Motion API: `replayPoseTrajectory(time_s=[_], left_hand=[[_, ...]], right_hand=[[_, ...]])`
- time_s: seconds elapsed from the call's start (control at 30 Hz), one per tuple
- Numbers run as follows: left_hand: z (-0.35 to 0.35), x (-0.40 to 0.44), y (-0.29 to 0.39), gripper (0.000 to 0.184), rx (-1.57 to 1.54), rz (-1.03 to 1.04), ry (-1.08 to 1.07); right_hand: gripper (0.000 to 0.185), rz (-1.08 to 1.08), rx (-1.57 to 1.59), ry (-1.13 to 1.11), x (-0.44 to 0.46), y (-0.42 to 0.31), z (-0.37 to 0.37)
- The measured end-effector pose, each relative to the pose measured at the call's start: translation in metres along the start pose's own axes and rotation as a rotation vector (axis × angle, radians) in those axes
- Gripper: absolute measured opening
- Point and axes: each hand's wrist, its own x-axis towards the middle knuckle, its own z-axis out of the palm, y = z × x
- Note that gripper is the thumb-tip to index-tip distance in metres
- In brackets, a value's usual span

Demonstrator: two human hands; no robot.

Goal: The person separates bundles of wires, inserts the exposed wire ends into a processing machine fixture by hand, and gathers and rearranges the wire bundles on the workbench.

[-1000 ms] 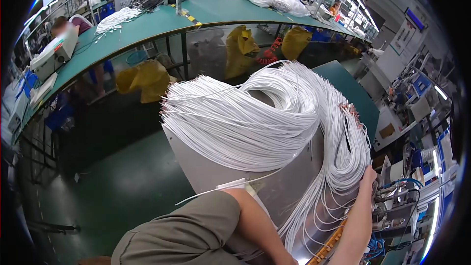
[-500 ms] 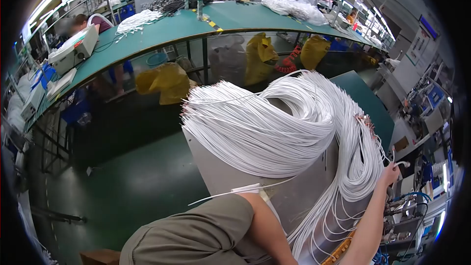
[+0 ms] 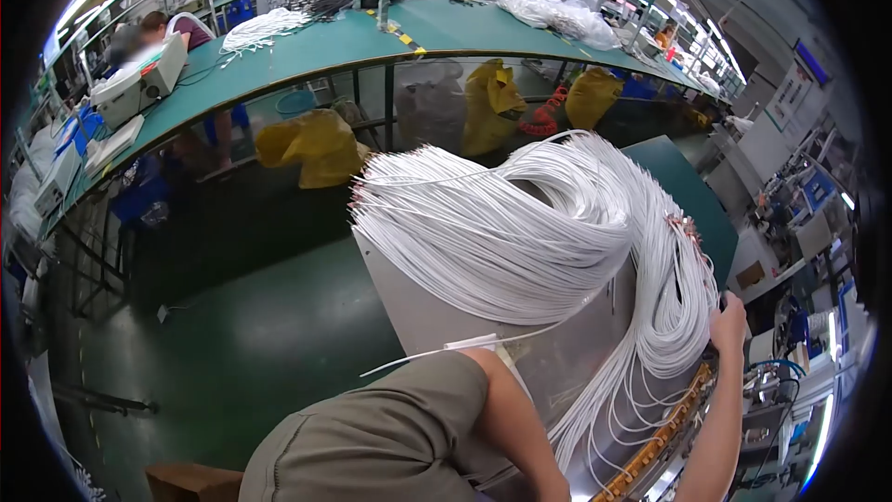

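A thick bundle of white cables (image 3: 502, 232) lies curved over a grey metal surface (image 3: 437, 297), its cut ends at the left. A second looped bundle (image 3: 674, 316) hangs down on the right, with loose strands running toward the bottom. My right hand (image 3: 728, 321) is at the right edge of this looped bundle, fingers bent; whether it grips a cable is hidden. My left forearm reaches down past my knee, and the left hand is out of the frame at the bottom. An orange toothed strip (image 3: 662, 437) lies between the strands and my right forearm.
A long green table (image 3: 279, 60) crosses the back, bearing cables and plastic bags. Yellow sacks (image 3: 311, 147) stand beneath it. One person (image 3: 181, 30) sits at the left behind a white machine (image 3: 139, 84). Machinery with hoses (image 3: 771, 390) is close on the right.
The view has shifted. My right hand, which held a white cable end out to the right half a second ago, is back against the looped bundle, and that end no longer shows.
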Motion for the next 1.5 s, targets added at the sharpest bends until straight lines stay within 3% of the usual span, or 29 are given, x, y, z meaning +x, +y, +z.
replayPoseTrajectory(time_s=[0.07,0.13,0.17,0.27,0.33,0.37,0.47,0.5,0.57,0.63,0.67,0.7,0.73,0.83,0.9,1.0,1.13,1.23,1.33,1.4,1.43,1.5], left_hand=[[0.003,0.012,0.003,0.036,0.084,0.077,-0.14],[-0.027,-0.016,0.034,0.036,0.228,0.1,-0.274],[-0.041,-0.033,0.05,0.034,0.122,0.083,-0.155],[-0.104,-0.081,0.112,0.037,0.089,-0.052,-0.198],[-0.087,-0.061,0.098,0.034,0.212,-0.105,-0.29],[-0.081,-0.056,0.092,0.033,0.282,-0.14,-0.344],[-0.084,-0.08,0.122,0.011,0.284,-0.251,0.051],[-0.097,-0.081,0.129,0.014,0.194,-0.282,-0.062],[-0.085,-0.084,0.12,0.025,-0.007,0.016,0.197],[-0.079,-0.091,0.132,0.033,-0.258,0.227,0.625],[-0.084,-0.098,0.136,0.035,-0.25,0.156,0.723],[-0.09,-0.112,0.137,0.036,-0.178,-0.044,0.786],[-0.09,-0.127,0.129,0.041,-0.141,-0.255,0.852],[-0.06,-0.162,0.074,0.058,0.03,-1.065,0.964],[-0.06,-0.165,0.046,0.075,0.254,-1.276,0.838],[-0.08,-0.151,0.014,0.079,0.314,-1.489,0.735],[-0.1,-0.16,-0.024,0.071,0.376,-1.593,0.556],[-0.098,-0.184,-0.044,0.056,0.202,-1.527,0.699],[-0.098,-0.203,-0.044,0.04,-1.048,-1.05,1.151],[-0.103,-0.198,-0.027,0.027,-1.437,-0.927,1.266],[-0.105,-0.196,-0.018,0.021,-1.63,-0.854,1.324],[-0.092,-0.191,-0.019,0.018,-1.453,-1.034,1.257]], right_hand=[[0.022,-0.005,0.263,-0.304,-0.034,-0.042,-0.065],[0.018,0.125,0.552,-0.742,-0.092,-0.104,-0.136],[0.021,0.158,0.606,-0.924,-0.123,-0.12,-0.158],[0.029,0.126,0.526,-1.347,-0.205,-0.127,-0.167],[0.029,0.061,0.735,-1.36,-0.243,-0.126,-0.154],[0.028,0.255,1.039,-1.311,-0.262,-0.127,-0.135],[0.03,0.974,1.872,-1.099,-0.304,-0.131,-0.085],[0.027,1.126,1.787,-0.95,-0.309,-0.138,-0.074],[0.026,1.173,2.209,-0.928,-0.318,-0.139,-0.061],[0.024,1.037,2.247,-0.884,-0.332,-0.133,-0.064],[0.023,0.988,2.124,-0.889,-0.337,-0.123,-0.068],[0.022,1.069,1.843,-0.738,-0.336,-0.131,-0.098],[0.024,0.951,1.996,-0.858,-0.35,-0.111,-0.094],[0.027,1.018,2.162,-0.839,-0.361,-0.102,-0.113],[0.026,1.019,2.136,-0.846,-0.368,-0.107,-0.114],[0.028,0.984,2.061,-0.845,-0.372,-0.115,-0.124],[0.029,0.918,2.097,-0.829,-0.382,-0.116,-0.117],[0.03,0.866,2.102,-0.809,-0.381,-0.128,-0.126],[0.029,0.825,2.095,-0.77,-0.38,-0.145,-0.125],[0.024,0.773,2.039,-0.747,-0.381,-0.162,-0.121],[0.016,0.601,1.865,-0.853,-0.38,-0.164,-0.116],[0.012,0.486,1.771,-0.837,-0.383,-0.173,-0.099]])
